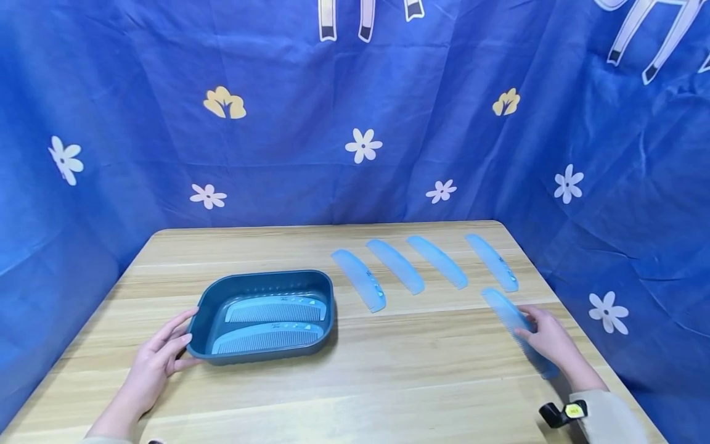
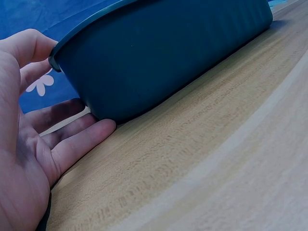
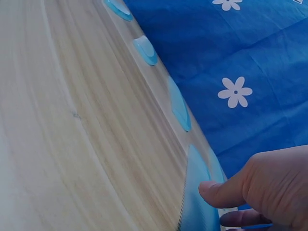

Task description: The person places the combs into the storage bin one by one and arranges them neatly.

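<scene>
A dark teal plastic basin (image 1: 261, 354) stands on the left of the table, with two blue combs (image 1: 275, 309) lying side by side inside, teeth toward me. My left hand (image 1: 158, 354) holds its left end; in the left wrist view, fingers (image 2: 84, 142) touch the rim and the lower corner. At the right, my right hand (image 1: 546, 336) pinches a translucent blue comb (image 1: 507, 314) between thumb and fingers along its back edge. In the right wrist view the thumb (image 3: 221, 192) lies on this comb's face. Whether the comb touches the table cannot be told.
Several more blue combs (image 1: 395, 265) lie slanted in a row along the back right of the wooden table (image 1: 388, 382). One comb (image 1: 492, 262) lies just beyond my right hand. A blue patterned curtain (image 1: 310, 172) hangs behind and beside the table.
</scene>
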The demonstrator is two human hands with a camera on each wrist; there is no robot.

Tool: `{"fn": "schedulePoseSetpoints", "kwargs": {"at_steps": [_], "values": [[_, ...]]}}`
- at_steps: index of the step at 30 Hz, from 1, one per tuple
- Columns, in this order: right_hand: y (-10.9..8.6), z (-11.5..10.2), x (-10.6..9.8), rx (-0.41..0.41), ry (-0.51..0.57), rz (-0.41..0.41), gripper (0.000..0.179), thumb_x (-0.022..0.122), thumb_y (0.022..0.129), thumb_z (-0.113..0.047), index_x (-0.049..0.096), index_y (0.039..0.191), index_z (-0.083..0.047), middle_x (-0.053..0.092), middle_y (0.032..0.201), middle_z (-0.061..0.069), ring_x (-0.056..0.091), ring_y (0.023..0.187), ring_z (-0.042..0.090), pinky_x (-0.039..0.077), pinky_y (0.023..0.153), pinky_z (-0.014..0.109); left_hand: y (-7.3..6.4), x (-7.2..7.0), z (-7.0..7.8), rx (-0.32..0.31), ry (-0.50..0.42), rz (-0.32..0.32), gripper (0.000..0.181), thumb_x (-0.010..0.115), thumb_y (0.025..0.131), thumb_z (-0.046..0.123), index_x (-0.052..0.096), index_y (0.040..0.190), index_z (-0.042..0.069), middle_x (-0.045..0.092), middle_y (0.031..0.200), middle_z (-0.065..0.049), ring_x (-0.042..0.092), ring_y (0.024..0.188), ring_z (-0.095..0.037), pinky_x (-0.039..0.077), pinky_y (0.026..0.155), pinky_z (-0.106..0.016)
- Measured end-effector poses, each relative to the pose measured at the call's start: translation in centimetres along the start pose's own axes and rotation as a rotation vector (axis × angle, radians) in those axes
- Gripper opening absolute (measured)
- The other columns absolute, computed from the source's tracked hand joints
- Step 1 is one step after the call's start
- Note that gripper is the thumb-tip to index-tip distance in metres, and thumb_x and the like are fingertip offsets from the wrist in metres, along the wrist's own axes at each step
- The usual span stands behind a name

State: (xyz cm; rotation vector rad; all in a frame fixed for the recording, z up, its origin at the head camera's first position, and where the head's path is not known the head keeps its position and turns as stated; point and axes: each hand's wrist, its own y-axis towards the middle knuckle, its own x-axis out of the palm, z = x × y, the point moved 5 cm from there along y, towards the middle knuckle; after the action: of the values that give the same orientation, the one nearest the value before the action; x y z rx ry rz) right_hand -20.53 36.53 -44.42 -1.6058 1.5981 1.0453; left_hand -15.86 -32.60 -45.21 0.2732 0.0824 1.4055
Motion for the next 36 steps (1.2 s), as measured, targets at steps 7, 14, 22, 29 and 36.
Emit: {"fn": "schedulePoseSetpoints", "kwargs": {"at_steps": [7,14,22,29,36], "values": [[0.4,0.6,0.4,0.031,-0.016,-0.025,0.051,0.069,0.082,-0.009,0.049,0.125,0.01,0.054,0.108,0.036,0.054,0.096,0.049,0.048,0.071,0.055,0.1,0.0,0.1,0.009,-0.006,-0.003,0.046,0.034,0.098,-0.004,0.027,0.144,0.0,0.054,0.128,0.002,0.057,0.11,-0.012,0.056,0.071,-0.038],[0.8,0.5,0.2,0.084,0.0,-0.067,0.06,0.071,0.079,-0.006,0.042,0.126,0.016,0.054,0.104,0.037,0.055,0.092,0.047,0.048,0.069,0.053,0.1,0.1,0.2,0.019,-0.007,-0.001,0.046,0.035,0.098,-0.004,0.028,0.144,-0.001,0.054,0.127,0.001,0.057,0.11,-0.012,0.056,0.071,-0.038],[1.4,0.8,0.2,0.136,0.037,-0.147,0.061,0.072,0.078,-0.007,0.041,0.127,0.015,0.057,0.098,0.033,0.057,0.086,0.04,0.049,0.066,0.049,0.0,0.1,0.2,-0.007,0.034,0.023,0.046,0.036,0.099,-0.001,0.029,0.144,0.001,0.052,0.128,0.004,0.055,0.112,-0.009,0.056,0.071,-0.037],[1.7,1.3,0.0,0.091,0.047,-0.144,0.059,0.073,0.076,-0.003,0.044,0.125,0.012,0.058,0.092,0.026,0.056,0.08,0.033,0.049,0.064,0.045,0.1,0.2,0.1,-0.015,0.034,0.023,0.046,0.037,0.099,0.0,0.028,0.144,0.001,0.052,0.129,0.006,0.054,0.113,-0.007,0.056,0.071,-0.037],[1.7,1.3,-0.6,0.093,0.099,-0.144,0.056,0.069,0.077,0.003,0.042,0.126,0.006,0.058,0.088,0.021,0.056,0.075,0.029,0.049,0.06,0.041,-0.1,0.1,0.2,-0.014,0.036,0.023,0.046,0.036,0.099,0.0,0.028,0.144,0.0,0.053,0.127,0.006,0.055,0.111,-0.008,0.056,0.071,-0.037]]}}
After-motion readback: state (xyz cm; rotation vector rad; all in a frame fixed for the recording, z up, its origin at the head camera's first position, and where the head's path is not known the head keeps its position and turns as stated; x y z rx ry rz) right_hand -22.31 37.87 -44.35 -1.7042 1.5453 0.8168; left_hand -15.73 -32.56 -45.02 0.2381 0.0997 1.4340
